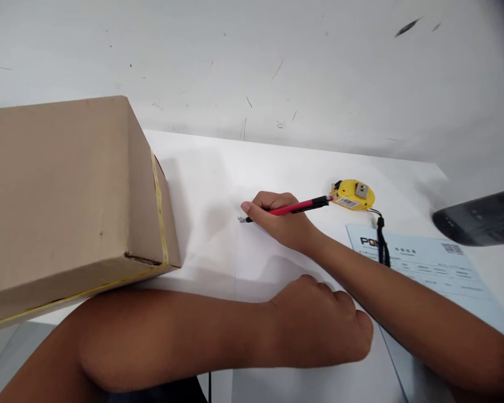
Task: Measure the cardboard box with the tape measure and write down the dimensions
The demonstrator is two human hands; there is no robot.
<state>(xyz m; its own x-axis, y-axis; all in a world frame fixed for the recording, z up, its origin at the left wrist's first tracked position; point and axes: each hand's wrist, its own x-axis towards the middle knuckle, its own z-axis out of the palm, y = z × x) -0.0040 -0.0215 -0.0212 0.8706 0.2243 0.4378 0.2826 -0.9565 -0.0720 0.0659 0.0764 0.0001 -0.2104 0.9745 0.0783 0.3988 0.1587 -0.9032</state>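
My right hand is closed around a red and black pen. The pen's tip meets the white paper near its upper left corner, where small dark marks show. Closed into a fist, my left hand rests on the lower part of the same sheet, its forearm lying across the table. Nothing shows in the fist; its fingertips are tucked out of sight. Just past the pen's back end lies a yellow tape measure with a black wrist strap.
A large cardboard box with yellow tape along its edges stands on the left of the white table. A light blue printed form lies under my right forearm. At the far right is a dark object. A scuffed white wall rises behind.
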